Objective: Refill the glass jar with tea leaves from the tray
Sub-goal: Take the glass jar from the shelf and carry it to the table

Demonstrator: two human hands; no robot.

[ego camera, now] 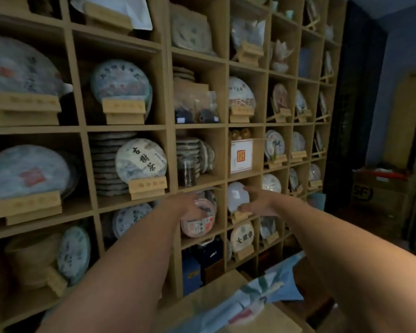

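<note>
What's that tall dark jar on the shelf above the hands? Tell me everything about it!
The tall clear glass jar stands upright at the front left of its wooden shelf cubby, just above the left hand. It looks full of dark, loose tea leaves. Behind and beside it sit stacked round paper-wrapped tea cakes. Its top is blurred, so I cannot tell whether it has a lid. Neither hand touches it.

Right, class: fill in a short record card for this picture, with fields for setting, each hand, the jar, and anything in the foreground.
setting: wooden cubby shelf filled with wrapped round tea cakes on small wooden stands
left hand: stretched toward a pink-wrapped tea cake, seems to touch it
right hand: fingers spread, open, in front of a white-wrapped tea cake
glass jar: dark contents, standing one cubby above the left hand, untouched
foreground: blue patterned cloth at the bottom
tray: not in view
</note>
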